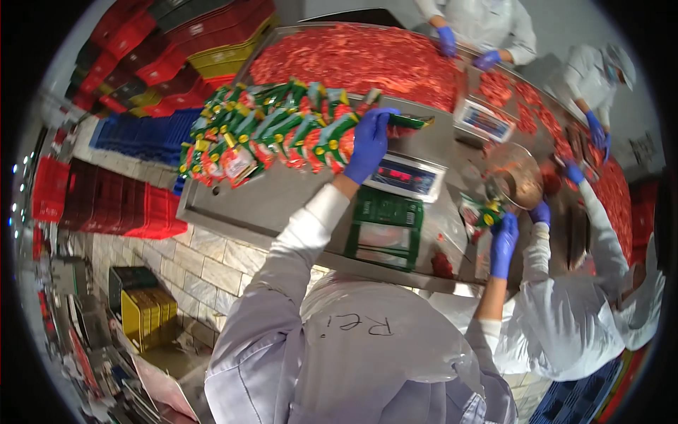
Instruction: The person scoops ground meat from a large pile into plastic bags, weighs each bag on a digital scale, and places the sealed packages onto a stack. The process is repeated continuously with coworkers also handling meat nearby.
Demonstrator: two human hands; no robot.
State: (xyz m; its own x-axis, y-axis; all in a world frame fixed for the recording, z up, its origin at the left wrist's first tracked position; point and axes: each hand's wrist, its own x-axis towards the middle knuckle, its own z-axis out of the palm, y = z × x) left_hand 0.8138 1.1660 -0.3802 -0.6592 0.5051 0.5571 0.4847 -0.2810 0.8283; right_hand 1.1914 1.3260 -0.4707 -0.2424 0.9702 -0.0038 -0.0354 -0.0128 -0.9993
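Observation:
My left hand (pixel 369 142), in a blue glove, grips the top of a green and red plastic bag of meat (pixel 408 125) above a digital scale (pixel 407 176). Many filled bags (pixel 296 127) stand in rows to its left on the steel table (pixel 265 201). My right hand (pixel 503 244), also gloved, holds a green and white bag (pixel 479 212) near its edge. That bag is beside the metal funnel or bowl (pixel 514 175), where a co-worker's gloved hand (pixel 540 213) touches the rim. Flat green printed bags (pixel 385 228) lie on the table between my arms.
A large heap of ground meat (pixel 360 63) covers the table's far side. Another scale (pixel 484 121) stands beyond the funnel. Co-workers' gloved hands (pixel 447 41) are across the table and at right. Stacked red crates (pixel 111 201) and blue crates (pixel 148 135) stand at left. A meat scrap (pixel 442 264) lies near the front edge.

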